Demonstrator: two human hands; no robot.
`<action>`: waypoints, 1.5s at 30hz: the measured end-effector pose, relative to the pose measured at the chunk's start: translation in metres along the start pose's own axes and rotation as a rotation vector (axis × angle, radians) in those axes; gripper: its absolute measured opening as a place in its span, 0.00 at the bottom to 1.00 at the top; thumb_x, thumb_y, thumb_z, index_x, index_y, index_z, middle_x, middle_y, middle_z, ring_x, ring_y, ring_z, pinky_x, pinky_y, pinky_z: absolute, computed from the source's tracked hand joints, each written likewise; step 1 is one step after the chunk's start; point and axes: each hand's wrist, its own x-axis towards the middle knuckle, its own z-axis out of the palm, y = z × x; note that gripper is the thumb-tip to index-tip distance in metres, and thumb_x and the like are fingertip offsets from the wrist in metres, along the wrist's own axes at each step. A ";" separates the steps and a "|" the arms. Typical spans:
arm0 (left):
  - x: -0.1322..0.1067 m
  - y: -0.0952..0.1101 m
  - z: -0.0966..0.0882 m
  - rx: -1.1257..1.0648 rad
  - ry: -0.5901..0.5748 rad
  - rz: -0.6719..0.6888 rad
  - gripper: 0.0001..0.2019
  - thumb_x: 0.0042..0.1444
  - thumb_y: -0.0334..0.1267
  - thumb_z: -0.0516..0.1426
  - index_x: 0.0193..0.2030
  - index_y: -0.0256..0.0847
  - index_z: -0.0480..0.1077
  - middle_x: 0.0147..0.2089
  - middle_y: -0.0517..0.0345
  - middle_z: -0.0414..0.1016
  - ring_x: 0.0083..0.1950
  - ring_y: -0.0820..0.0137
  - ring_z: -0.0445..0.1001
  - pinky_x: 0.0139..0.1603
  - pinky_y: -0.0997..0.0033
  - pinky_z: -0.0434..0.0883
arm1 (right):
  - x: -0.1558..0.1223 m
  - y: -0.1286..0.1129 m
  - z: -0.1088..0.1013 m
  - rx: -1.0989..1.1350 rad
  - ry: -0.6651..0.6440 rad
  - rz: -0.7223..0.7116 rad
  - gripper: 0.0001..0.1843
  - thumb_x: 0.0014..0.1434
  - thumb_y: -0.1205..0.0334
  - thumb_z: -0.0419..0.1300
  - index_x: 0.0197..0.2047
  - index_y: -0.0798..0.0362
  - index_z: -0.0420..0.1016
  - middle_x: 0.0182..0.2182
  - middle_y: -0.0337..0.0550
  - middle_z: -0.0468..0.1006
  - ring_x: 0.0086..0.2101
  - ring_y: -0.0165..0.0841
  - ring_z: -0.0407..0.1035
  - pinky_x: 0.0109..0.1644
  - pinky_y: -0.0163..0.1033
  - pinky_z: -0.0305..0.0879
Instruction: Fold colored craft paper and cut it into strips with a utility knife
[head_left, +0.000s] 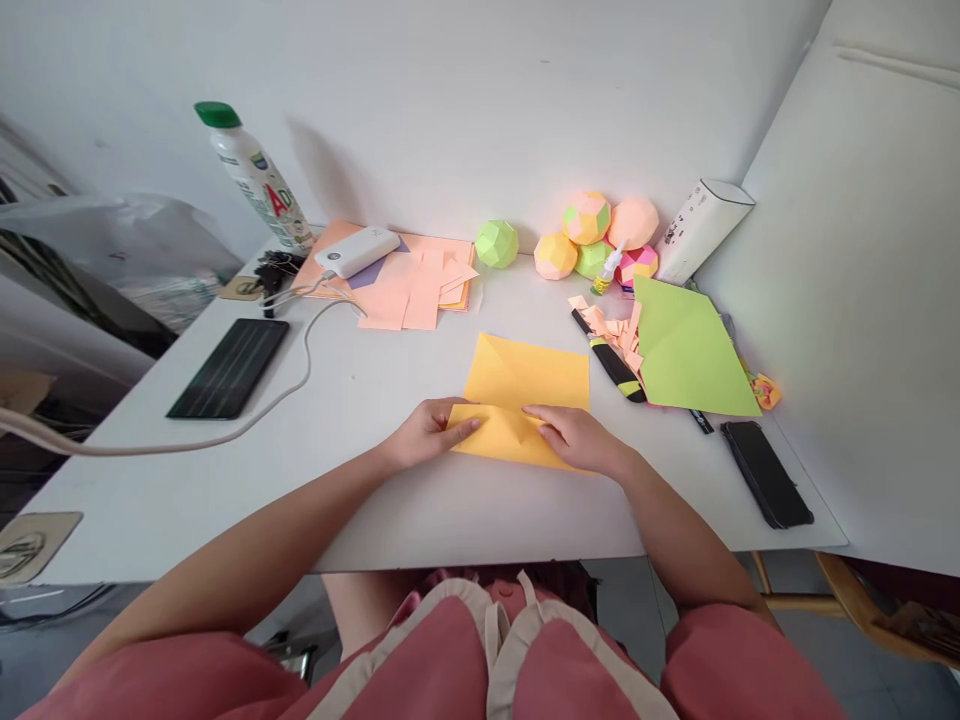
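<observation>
An orange sheet of paper (pixel 525 385) lies on the white table (pixel 360 470) in front of me, its near edge folded up into a flap. My left hand (pixel 429 432) presses the flap's left end, fingers pinched on the paper. My right hand (pixel 576 437) lies on the flap's right end, fingers pressing along the fold. Both hands hold the same sheet flat against the table.
A green sheet (pixel 686 350), pink paper scraps (pixel 615 330), a black-and-yellow cutter (pixel 615 365) and a phone (pixel 766 472) lie to the right. Paper balls (pixel 592 235), a glue bottle (pixel 607 268) and a white box (pixel 701 230) stand at the back. To the left: pink papers (pixel 409 285), power bank (pixel 358 251), bottle (pixel 255 175), dark tablet (pixel 229 367), cable (pixel 285 395).
</observation>
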 end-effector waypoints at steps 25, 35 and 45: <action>-0.032 -0.002 0.067 0.947 -0.142 0.496 0.30 0.64 0.46 0.50 0.69 0.30 0.54 0.71 0.38 0.51 0.72 0.48 0.48 0.70 0.44 0.50 | 0.033 -0.024 -0.005 -0.421 -0.152 0.059 0.26 0.66 0.67 0.46 0.67 0.51 0.56 0.44 0.48 0.75 0.35 0.35 0.71 0.36 0.37 0.62; -0.041 0.005 0.066 1.011 -0.104 0.266 0.37 0.62 0.60 0.45 0.70 0.35 0.54 0.71 0.37 0.51 0.71 0.40 0.47 0.66 0.31 0.43 | 0.039 -0.020 0.012 -0.550 -0.204 -0.053 0.34 0.60 0.74 0.46 0.69 0.47 0.54 0.37 0.44 0.69 0.31 0.31 0.64 0.27 0.34 0.53; -0.054 0.003 0.076 1.043 -0.073 0.245 0.41 0.58 0.65 0.46 0.69 0.36 0.57 0.72 0.40 0.48 0.72 0.42 0.46 0.67 0.34 0.45 | 0.039 -0.028 0.014 -0.664 -0.261 -0.042 0.33 0.62 0.72 0.47 0.68 0.43 0.56 0.37 0.46 0.68 0.33 0.33 0.64 0.26 0.35 0.47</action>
